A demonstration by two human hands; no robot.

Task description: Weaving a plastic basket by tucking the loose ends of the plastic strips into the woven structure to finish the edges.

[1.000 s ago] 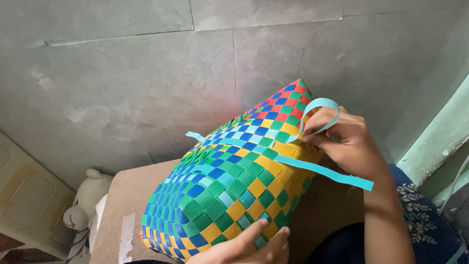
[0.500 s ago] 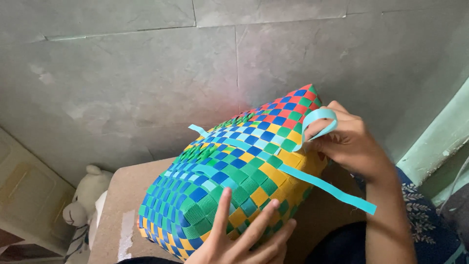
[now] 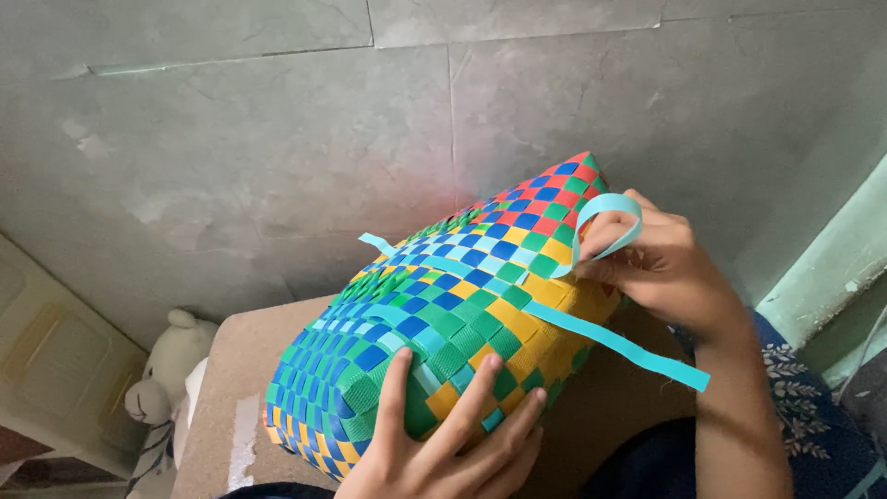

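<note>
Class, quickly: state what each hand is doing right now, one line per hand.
Left hand: open, fingers spread flat on the multicoloured woven plastic-strip basket.
Right hand: closed, pinching the looped light blue plastic strip at the basket's end.

surface: brown board table (image 3: 249,370) | on it: woven multicoloured basket (image 3: 443,323) lying on its side

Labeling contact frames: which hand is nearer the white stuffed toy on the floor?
Left. The left hand presses the near side of the woven basket, closer to the stuffed toy; the right hand works a light-blue strip at the far end.
</note>
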